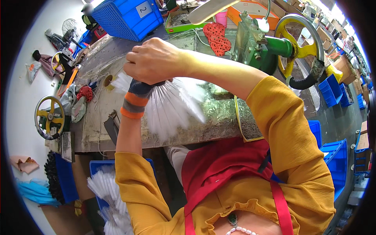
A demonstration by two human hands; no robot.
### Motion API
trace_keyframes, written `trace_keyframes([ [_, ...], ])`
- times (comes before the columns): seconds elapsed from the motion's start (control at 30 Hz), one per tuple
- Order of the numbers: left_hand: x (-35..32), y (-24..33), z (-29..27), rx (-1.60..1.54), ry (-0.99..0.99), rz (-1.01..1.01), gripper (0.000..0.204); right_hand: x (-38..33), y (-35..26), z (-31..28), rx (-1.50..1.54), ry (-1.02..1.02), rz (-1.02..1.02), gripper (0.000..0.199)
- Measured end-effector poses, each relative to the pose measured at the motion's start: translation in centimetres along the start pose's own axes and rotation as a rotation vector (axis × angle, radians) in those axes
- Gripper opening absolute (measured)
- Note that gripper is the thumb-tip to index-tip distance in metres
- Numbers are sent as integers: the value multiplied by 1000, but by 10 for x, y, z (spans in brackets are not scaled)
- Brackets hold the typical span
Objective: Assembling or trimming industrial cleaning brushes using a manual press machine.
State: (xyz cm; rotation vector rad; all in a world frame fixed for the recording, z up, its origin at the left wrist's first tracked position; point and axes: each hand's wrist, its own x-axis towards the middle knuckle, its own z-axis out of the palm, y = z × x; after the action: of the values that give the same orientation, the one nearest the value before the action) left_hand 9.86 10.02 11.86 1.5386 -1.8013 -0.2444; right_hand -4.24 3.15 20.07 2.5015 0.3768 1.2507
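Note:
My left hand (pixel 141 88), in a dark glove with an orange and grey cuff, is closed round a bundle of thin, translucent white strips (pixel 172 109). They fan out toward me and to the right over the worktable, and a few ends show on the left. Bare and curled into a fist, my right hand (pixel 152 62) crosses over and rests on top of the left one. It hides most of the left fingers and where the strips meet. Whatever the right fingers hold, if anything, is hidden.
A green hand press (pixel 250 43) with a yellow-spoked handwheel (pixel 295 49) stands at right on the worktable (pixel 105 133). A blue crate (pixel 125 19) sits at the far edge. Below at left, a blue bin (pixel 94 166) holds more white strips. A lamp (pixel 207 11) overhangs the back.

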Motion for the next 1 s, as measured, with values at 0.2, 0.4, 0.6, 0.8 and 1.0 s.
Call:
trace_keyframes([
  [0.2,1,-3,-8,48,79,60,28,-4,2,-9,95,-107,169,33],
  [0.4,-14,33,43,160,139,-266,32,-24,-1,9,198,-307,275,24],
  [0.6,-9,39,18,-154,142,-158,35,-22,-1,11,130,-40,223,17],
  [0.8,-14,19,27,259,101,-108,44,-26,-13,12,165,-213,358,21],
  [1.0,-5,13,18,432,44,168,44,-24,-6,9,122,-126,332,21],
])
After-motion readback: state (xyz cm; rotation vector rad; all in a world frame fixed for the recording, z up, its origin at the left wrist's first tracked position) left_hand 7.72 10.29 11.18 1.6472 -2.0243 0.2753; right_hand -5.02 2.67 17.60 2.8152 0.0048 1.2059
